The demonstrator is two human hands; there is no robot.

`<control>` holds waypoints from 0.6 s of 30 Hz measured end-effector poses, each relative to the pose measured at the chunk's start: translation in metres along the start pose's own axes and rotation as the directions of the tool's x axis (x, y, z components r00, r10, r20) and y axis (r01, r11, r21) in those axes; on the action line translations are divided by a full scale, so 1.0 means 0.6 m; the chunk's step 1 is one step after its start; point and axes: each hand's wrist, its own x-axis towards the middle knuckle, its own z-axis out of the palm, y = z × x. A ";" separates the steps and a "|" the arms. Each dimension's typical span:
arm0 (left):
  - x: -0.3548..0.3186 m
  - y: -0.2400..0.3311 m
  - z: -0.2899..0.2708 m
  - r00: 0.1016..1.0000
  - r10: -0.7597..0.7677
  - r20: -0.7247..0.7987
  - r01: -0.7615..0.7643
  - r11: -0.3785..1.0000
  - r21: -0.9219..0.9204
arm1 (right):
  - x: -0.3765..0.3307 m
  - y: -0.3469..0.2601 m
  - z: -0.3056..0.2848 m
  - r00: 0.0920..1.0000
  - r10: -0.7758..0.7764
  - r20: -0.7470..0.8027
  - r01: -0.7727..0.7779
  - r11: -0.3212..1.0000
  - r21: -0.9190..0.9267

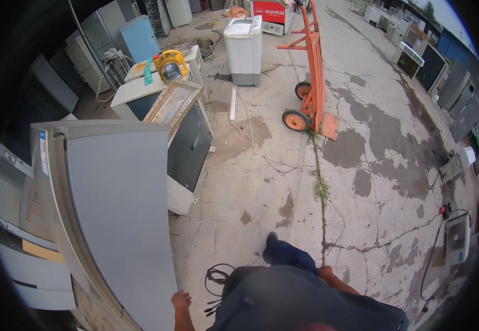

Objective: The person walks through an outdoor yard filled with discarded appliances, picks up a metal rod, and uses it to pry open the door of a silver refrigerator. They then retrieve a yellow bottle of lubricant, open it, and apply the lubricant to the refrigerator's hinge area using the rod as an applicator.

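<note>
The big grey fridge (118, 204) fills the left and lower left of the frame. Its long way runs from the upper left down to the bottom edge, leaning a little to the right as it goes down. One short end points to the top of the frame, and the flat grey side faces up at us. The left hand (181, 299) is at the bottom, just beside the fridge's right edge; I can't tell if they touch. Its arm comes straight up from the bottom edge, and its fingers look curled in, but I can't tell if they pinch anything. The right arm bends up and left, low in the frame. The right hand (325, 272) is by the dark blue pants (292, 258), and I can't tell how its fingers are.
</note>
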 end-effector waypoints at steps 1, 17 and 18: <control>0.001 0.016 0.035 1.000 -0.012 -0.013 0.012 1.000 0.007 | 0.013 0.002 -0.038 0.999 0.049 0.016 -0.051 0.989 0.137; -0.037 0.222 0.697 0.903 -0.287 0.319 0.011 0.758 0.652 | 0.346 -0.464 -0.449 0.947 -0.294 -0.130 0.321 0.839 0.440; -0.018 0.297 0.757 0.912 -0.231 0.339 -0.007 0.816 0.577 | 0.352 -0.471 -0.462 0.957 -0.253 -0.138 0.287 0.887 0.361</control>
